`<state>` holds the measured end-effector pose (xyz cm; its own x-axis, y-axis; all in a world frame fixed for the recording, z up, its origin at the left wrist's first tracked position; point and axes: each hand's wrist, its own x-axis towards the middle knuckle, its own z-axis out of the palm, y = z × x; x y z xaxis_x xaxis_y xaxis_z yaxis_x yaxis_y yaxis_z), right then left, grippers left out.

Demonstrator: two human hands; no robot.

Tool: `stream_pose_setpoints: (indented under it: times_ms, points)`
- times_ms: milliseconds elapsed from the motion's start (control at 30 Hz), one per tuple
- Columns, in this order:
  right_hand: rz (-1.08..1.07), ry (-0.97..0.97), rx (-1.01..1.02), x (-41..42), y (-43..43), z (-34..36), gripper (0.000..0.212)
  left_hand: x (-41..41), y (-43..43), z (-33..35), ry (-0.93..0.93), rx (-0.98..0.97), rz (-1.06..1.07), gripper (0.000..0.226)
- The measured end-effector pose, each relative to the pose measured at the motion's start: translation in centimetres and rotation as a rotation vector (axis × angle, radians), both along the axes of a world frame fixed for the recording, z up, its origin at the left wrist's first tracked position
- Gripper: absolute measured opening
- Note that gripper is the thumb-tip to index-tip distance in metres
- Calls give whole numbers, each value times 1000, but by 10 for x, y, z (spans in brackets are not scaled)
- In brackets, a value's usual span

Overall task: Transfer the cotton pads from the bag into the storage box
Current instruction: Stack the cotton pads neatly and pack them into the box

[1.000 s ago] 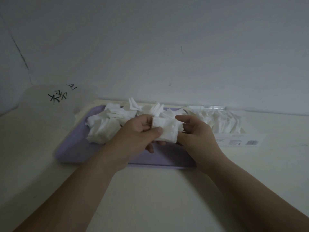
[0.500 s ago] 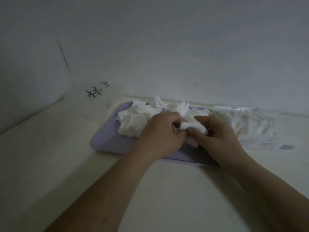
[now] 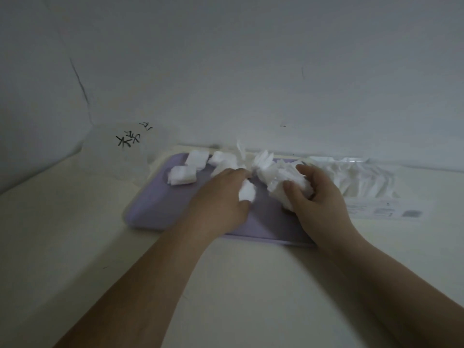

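Observation:
White cotton pads [image 3: 182, 175] lie scattered on a flat lilac tray [image 3: 155, 207]. More pads fill a clear plastic bag [image 3: 361, 182] to the right of the tray. A translucent storage box [image 3: 118, 151] with black handwriting stands at the tray's left end. My left hand [image 3: 221, 197] is over the tray's middle and holds a single pad [image 3: 248, 192] at its thumb side. My right hand [image 3: 320, 199] grips a thick bunch of pads [image 3: 278, 187] above the tray's right part, thumb pressed on the front.
The tray, bag and box sit on a pale tabletop [image 3: 226, 285] pushed against a plain white wall [image 3: 251, 71]. A printed label [image 3: 384, 212] lies flat at the bag's near edge.
My hands, together on one bunch of pads before, have drawn apart. The right keeps the bunch; the left now has one pad. Bare tray now shows between the left pads and my hands.

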<state>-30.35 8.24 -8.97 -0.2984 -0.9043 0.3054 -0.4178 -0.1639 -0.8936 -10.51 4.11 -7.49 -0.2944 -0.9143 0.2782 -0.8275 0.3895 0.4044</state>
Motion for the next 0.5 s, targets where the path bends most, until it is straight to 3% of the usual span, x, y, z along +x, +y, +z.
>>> stream_pose_setpoints:
  times_ms: [67, 167, 367, 500]
  points:
    - [-6, 19, 11, 1, 0, 2, 48, -5, 0, -2, 95, 7, -66, 73]
    - [1, 27, 41, 0, -1, 1, 53, -5, -4, -6, 216, -1, -42, 83]
    - [6, 62, 52, 0, 0, -1, 56, -3, -5, -2, 302, 1, -34, 76]
    - [3, 70, 64, -2, -2, -2, 55, -4, -6, -4, 231, 77, 3, 46]
